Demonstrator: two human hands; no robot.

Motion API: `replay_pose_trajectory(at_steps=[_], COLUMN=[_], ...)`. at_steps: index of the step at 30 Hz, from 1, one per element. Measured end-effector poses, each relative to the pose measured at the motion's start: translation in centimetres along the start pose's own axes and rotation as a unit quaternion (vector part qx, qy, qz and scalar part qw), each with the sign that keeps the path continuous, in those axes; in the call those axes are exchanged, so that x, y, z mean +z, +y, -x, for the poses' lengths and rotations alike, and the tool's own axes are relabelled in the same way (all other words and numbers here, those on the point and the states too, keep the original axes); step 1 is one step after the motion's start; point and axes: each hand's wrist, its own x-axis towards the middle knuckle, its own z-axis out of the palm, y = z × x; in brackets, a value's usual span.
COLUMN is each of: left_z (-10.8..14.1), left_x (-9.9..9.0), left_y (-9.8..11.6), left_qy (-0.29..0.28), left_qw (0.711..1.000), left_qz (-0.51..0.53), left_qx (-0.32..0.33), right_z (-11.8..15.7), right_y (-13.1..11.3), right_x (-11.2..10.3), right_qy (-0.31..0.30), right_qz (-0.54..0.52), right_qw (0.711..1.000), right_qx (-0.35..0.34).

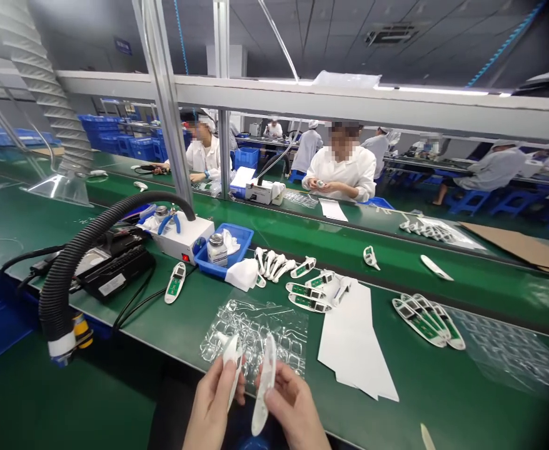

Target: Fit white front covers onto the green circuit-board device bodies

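Note:
My left hand is closed around a white plastic housing, turned edge-on, with a small dark opening on its side. Between the thumb and fingers of my right hand is a long white plastic shell, held upright. The two parts are close together but apart, over the front edge of the bench. Just beyond them lies a clear bubble sheet. Further back are several white housings with green circuit boards, next to white paper sheets.
To the left stand a black ribbed hose, a black power unit and a white box with a red switch. A blue tray holds a metal-topped bottle. More board-filled housings lie at right. Co-workers sit across the green conveyor.

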Motion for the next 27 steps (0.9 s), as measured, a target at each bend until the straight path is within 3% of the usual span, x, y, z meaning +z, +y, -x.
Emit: replay_pose_trajectory(at_steps=[2, 7, 12, 17, 23, 27], left_z=[-0.1, -0.1, -0.4, -0.4, -0.1, -0.5], left_x=[0.5, 2.1, 2.8, 2.9, 3.1, 2.6], left_y=[0.1, -0.4, -1.7, -2.4, -1.7, -2.4], left_qy=[-0.013, -0.042, -0.026, 0.033, 0.034, 0.035], left_qw=[1.0, 0.999, 0.999, 0.998, 0.998, 0.997], left_qz=[-0.014, -0.002, 0.017, 0.022, 0.033, 0.036], left_qx=[0.022, 0.004, -0.026, -0.042, -0.033, -0.052], right_z=[0.1, 0.0, -0.2, -0.3, -0.4, -0.6], right_y=[0.5, 1.5, 1.8, 2.6, 3.2, 3.2], right_x=[0.4, 1.3, 0.8, 0.4, 0.4, 0.5], right_qy=[0.015, 0.049, 0.042, 0.044, 0.045, 0.044], right_qz=[0.027, 0.046, 0.064, 0.078, 0.087, 0.091], right_qw=[0.999, 0.996, 0.995, 0.993, 0.992, 0.992], right_qx=[-0.025, -0.061, -0.067, -0.078, -0.08, -0.07])
